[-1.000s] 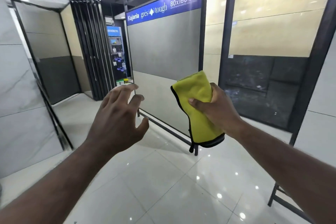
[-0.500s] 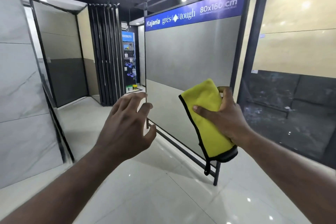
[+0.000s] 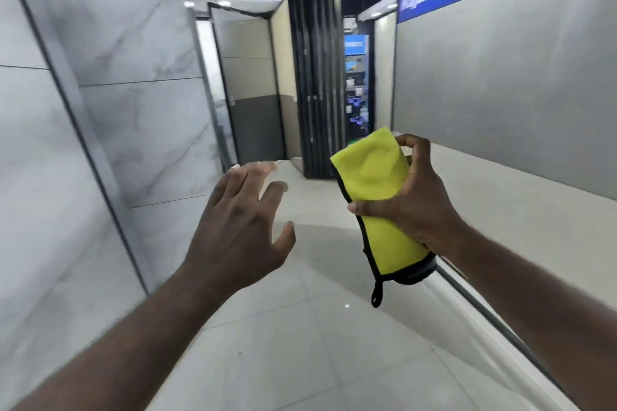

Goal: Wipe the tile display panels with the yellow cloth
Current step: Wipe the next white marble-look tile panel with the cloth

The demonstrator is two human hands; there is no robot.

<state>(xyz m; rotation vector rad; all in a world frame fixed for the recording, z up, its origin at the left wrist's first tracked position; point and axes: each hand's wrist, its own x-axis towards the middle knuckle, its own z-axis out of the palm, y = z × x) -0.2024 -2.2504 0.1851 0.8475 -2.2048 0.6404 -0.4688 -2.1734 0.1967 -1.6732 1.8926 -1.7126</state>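
My right hand (image 3: 414, 210) clamps the yellow cloth (image 3: 374, 170); my left hand (image 3: 240, 230) hangs spread, empty; the dangling end could slip free against the grey panel (image 3: 500, 93).

The single wide-angle view sits at the person's head and faces forward and slightly down along a showroom aisle. Both forearms enter from the bottom edge, so the left hand (image 3: 240, 227) and right hand (image 3: 417, 207) sit close to the lens at mid-frame. A marble-look panel (image 3: 133, 93) flanks the left, a grey panel (image 3: 500, 77) the right, with glossy floor (image 3: 300, 344) below.
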